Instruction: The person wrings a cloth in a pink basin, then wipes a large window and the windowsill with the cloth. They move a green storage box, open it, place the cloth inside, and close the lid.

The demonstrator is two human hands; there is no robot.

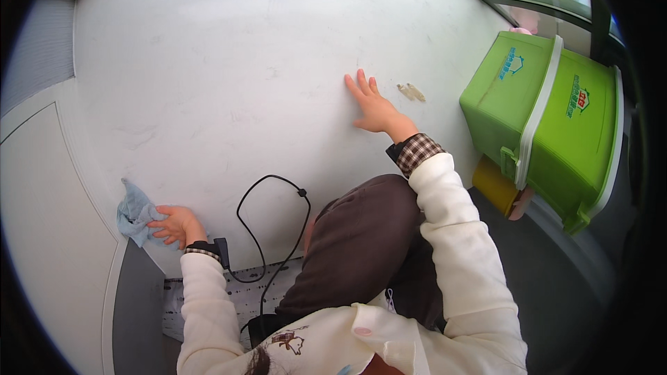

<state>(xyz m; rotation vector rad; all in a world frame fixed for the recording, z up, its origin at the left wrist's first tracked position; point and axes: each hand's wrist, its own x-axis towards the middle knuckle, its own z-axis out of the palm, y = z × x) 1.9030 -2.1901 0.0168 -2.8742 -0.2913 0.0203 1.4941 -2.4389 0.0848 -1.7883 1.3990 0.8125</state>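
Observation:
On the left, my left hand (177, 225) presses a crumpled light blue cloth (136, 216) against a broad white ledge (219, 94), close to the side panel. The fingers lie spread over the cloth, and part of it is under the palm. My right hand (378, 109) is on the same ledge nearer the middle, its fingers apart and nothing held in it. Just right of its fingertips are small tan marks (411, 92) on the white surface; whether they are stains or stuck bits I cannot tell.
Two nested-looking green plastic storage bins (521, 104) with white rims stand at the right, a yellow cylindrical object (492, 185) beneath. A black cable (250, 195) loops from my left wrist over the ledge's front. My bent knee (372, 219) is at the ledge. Window frames (536, 5) border the back.

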